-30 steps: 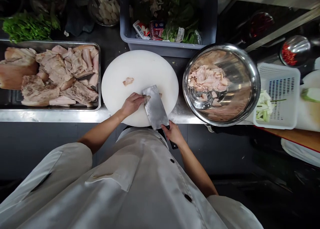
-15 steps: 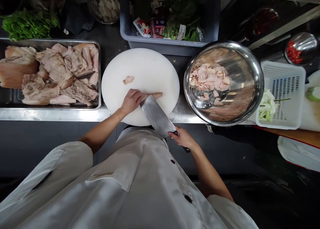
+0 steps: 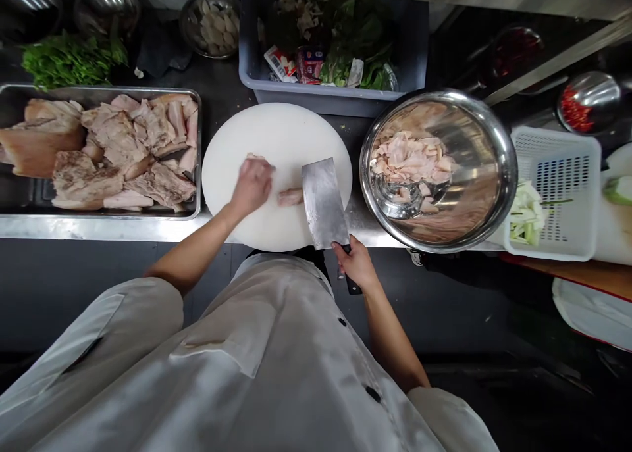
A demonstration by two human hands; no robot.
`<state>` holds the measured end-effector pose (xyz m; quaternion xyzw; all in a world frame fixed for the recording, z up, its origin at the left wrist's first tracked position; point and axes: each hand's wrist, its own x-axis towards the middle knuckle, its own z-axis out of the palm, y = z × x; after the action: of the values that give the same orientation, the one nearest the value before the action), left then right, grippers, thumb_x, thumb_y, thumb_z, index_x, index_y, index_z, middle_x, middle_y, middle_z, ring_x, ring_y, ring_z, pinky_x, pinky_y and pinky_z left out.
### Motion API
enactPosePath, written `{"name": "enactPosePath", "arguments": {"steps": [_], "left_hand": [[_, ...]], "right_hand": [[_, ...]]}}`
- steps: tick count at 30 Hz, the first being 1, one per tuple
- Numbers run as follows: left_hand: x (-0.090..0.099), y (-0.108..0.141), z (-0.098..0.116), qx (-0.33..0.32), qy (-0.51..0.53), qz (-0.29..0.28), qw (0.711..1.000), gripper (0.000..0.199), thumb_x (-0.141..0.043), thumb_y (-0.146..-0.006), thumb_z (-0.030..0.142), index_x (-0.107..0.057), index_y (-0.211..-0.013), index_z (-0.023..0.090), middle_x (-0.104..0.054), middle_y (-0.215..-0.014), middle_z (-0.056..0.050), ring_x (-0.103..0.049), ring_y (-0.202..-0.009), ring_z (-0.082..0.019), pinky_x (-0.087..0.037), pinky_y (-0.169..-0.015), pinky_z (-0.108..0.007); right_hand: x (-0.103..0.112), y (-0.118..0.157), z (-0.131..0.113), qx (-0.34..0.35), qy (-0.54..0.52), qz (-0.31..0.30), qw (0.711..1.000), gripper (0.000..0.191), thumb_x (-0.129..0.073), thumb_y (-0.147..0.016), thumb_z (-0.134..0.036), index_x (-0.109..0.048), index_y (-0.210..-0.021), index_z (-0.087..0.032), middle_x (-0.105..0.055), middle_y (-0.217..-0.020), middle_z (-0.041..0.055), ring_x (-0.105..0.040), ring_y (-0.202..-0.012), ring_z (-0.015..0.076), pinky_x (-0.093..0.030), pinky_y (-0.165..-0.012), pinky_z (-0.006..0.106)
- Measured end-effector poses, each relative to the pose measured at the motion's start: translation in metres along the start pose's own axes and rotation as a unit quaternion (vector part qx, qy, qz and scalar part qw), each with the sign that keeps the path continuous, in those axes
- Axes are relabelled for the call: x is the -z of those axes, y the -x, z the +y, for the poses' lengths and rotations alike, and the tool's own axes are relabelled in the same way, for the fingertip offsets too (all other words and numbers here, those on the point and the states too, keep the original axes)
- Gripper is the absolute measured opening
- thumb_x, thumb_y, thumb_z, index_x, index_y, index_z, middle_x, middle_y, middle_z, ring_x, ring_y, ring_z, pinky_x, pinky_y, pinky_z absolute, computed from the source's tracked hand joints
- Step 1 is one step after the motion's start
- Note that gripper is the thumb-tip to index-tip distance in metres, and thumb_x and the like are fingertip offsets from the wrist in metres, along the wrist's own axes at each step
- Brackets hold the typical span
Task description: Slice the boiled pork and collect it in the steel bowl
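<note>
Right hand (image 3: 356,264) in a grip on the cleaver (image 3: 326,203), meat strip (image 3: 289,197) forward and to that hand's left.

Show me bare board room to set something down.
The far cutting board is bare, bordered by the bin, left hand and cleaver; so is a smaller near patch between left wrist, meat piece and cleaver. Crowded: around the meat piece.
</note>
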<state>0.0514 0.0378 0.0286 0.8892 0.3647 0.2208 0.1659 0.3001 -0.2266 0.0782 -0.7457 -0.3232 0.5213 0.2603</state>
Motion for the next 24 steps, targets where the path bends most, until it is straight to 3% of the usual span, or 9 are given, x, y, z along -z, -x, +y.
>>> {"name": "enactPosePath", "arguments": {"steps": [3,7,10,15,17,21,24], "left_hand": [[-0.026,0.024,0.018,-0.108,0.072,-0.028,0.991,0.03,-0.045,-0.107,0.025,-0.07,-0.122,0.024,-0.072,-0.119,-0.008,-0.065,-0.111,-0.022,-0.059,-0.097,-0.042],[-0.047,0.04,0.03,-0.089,0.109,-0.005,0.99,0.033,-0.042,-0.11,0.028,-0.07,-0.128,0.024,-0.074,-0.123,-0.007,-0.067,-0.118,-0.02,-0.062,-0.101,-0.04],[-0.049,0.039,0.027,-0.08,0.114,0.006,0.99,0.032,-0.045,-0.11,0.031,-0.072,-0.126,0.024,-0.076,-0.121,-0.007,-0.069,-0.117,-0.019,-0.063,-0.101,-0.04],[-0.049,0.036,0.023,-0.089,0.109,0.028,0.99,0.03,-0.048,-0.109,0.029,-0.074,-0.122,0.024,-0.078,-0.117,-0.006,-0.071,-0.109,-0.018,-0.065,-0.094,-0.038],[-0.049,0.036,0.023,-0.094,0.109,0.033,0.989,0.029,-0.049,-0.109,0.031,-0.075,-0.12,0.024,-0.078,-0.115,-0.005,-0.071,-0.107,-0.018,-0.065,-0.092,-0.038],[-0.048,0.036,0.024,-0.087,0.104,0.035,0.99,0.029,-0.051,-0.108,0.035,-0.076,-0.118,0.023,-0.078,-0.112,-0.006,-0.071,-0.105,-0.019,-0.065,-0.091,-0.038],[-0.044,0.037,0.026,-0.078,0.105,0.024,0.991,0.029,-0.05,-0.109,0.035,-0.075,-0.121,0.025,-0.078,-0.112,-0.006,-0.07,-0.104,-0.018,-0.063,-0.093,-0.038]], "right_hand": [[-0.001,-0.008,-0.002,-0.006,0.013,-0.009,1.0,0.041,-0.061,-0.088,-0.063,-0.053,-0.1,-0.024,-0.049,-0.048,-0.01,-0.05,-0.035,0.0152,-0.041,-0.04,0.027],[-0.001,-0.028,-0.017,0.012,0.035,0.002,0.999,0.033,-0.061,-0.09,-0.056,-0.051,-0.093,-0.025,-0.052,-0.049,-0.0088,-0.051,-0.035,0.015,-0.041,-0.042,0.026],[-0.003,-0.029,-0.021,0.019,0.041,0.004,0.999,0.03,-0.059,-0.091,-0.053,-0.05,-0.094,-0.024,-0.051,-0.048,-0.0087,-0.051,-0.035,0.016,-0.04,-0.042,0.027],[0.001,0.001,-0.004,-0.003,0.111,-0.018,0.994,0.031,-0.056,-0.093,-0.053,-0.056,-0.097,-0.023,-0.051,-0.044,-0.0079,-0.054,-0.037,0.0184,-0.044,-0.049,0.028],[-0.001,-0.005,-0.009,0.001,0.131,-0.008,0.991,0.029,-0.057,-0.093,-0.051,-0.057,-0.097,-0.022,-0.052,-0.045,-0.007,-0.057,-0.039,0.0192,-0.045,-0.051,0.029],[-0.014,-0.042,-0.033,0.04,0.111,-0.001,0.993,0.023,-0.057,-0.094,-0.047,-0.054,-0.091,-0.024,-0.051,-0.047,-0.0075,-0.055,-0.039,0.0177,-0.046,-0.052,0.028],[-0.015,-0.04,-0.028,0.039,0.089,-0.013,0.995,0.024,-0.057,-0.094,-0.048,-0.053,-0.092,-0.024,-0.051,-0.047,-0.008,-0.054,-0.037,0.0172,-0.044,-0.048,0.028]]}}
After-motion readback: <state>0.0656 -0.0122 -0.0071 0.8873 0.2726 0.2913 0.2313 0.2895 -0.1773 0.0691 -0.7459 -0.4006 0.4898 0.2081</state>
